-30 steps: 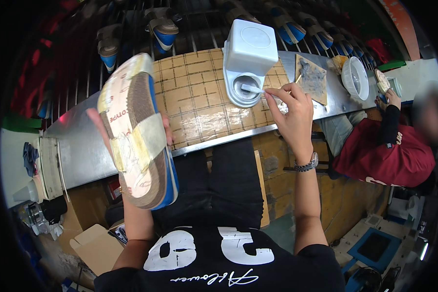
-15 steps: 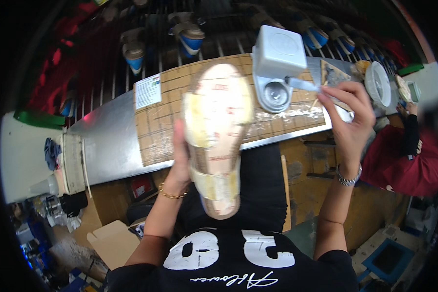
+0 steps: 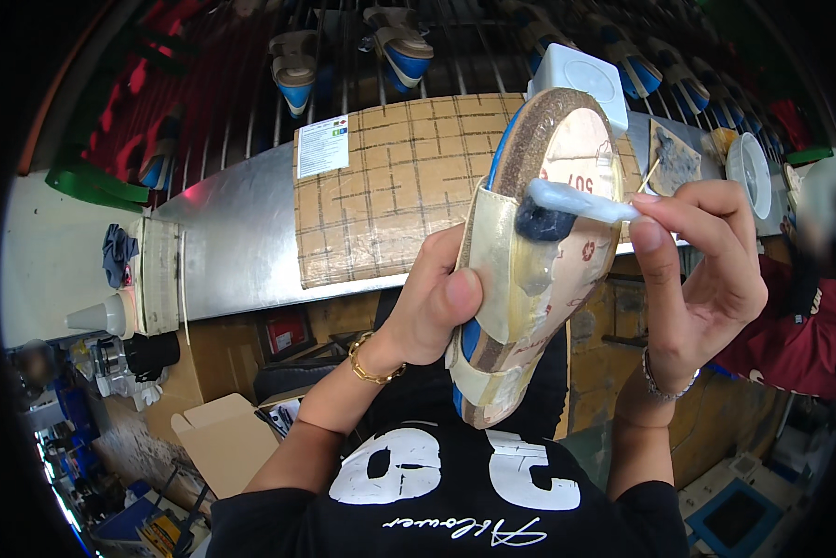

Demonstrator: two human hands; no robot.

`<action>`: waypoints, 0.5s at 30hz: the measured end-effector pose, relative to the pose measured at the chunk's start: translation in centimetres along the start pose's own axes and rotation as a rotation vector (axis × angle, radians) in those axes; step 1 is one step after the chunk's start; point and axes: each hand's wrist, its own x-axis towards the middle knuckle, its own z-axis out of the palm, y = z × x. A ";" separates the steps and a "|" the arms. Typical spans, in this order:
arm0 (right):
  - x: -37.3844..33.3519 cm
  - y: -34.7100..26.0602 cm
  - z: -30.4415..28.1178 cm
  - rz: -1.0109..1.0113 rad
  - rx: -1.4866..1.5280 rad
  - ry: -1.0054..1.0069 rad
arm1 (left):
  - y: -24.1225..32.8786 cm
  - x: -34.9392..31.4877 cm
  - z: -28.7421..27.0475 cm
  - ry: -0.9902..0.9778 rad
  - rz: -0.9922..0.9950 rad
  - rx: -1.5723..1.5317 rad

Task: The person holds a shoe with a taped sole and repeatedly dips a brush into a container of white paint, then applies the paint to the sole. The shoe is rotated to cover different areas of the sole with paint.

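As the left hand [image 3: 427,307] holds it up, the shoe [image 3: 571,265]: just right of the middle of the frame, its pale, red-marked face toward the camera, the broad end leaning to the upper right, the other end toward the lower middle.
Left hand: clasping the shoe by its left edge, thumb on the cream strap [image 3: 492,265] (the fingers behind are hidden).
Right hand [image 3: 711,279]: right of the shoe, pinching the end of the brush between thumb and forefinger, the other fingers curled.
Brush [image 3: 581,202]: pale, translucent handle lying across the shoe's face; its dark head [image 3: 541,221] rests on the cream strap, just above a wet-looking patch.
Dispenser [image 3: 590,79]: white and boxy, upper right of centre, partly covered by the shoe.
Cardboard [image 3: 390,200]: upper middle, marked with dark grid lines, on the metal table [image 3: 237,246]; a white card [image 3: 323,149] lies at its upper left corner.
Rack [image 3: 344,70]: along the top of the frame, bearing more brown-and-blue shoes [image 3: 404,56].
Bowl [image 3: 753,177]: white, at the right.
Co-worker [image 3: 795,335]: right edge, in a maroon top (largely blocked by the right hand).
Open carton [image 3: 223,446]: lower left.
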 end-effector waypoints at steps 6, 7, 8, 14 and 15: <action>-0.3 0.6 -0.2 -0.150 -0.011 0.076 | 0.3 -0.6 -0.1 0.008 -0.033 0.011; -0.3 0.7 -0.3 -0.169 -0.005 0.072 | 0.3 -0.6 0.1 0.023 -0.024 0.010; -0.4 0.6 -0.4 -0.168 0.002 0.056 | 0.2 -0.6 0.1 0.025 -0.012 0.013; -0.4 0.7 -0.9 -0.141 0.076 -0.012 | -0.1 -0.6 0.2 0.006 0.010 0.021; -0.4 0.7 -1.0 -0.138 0.084 -0.021 | 0.0 -0.7 0.2 0.011 0.005 0.023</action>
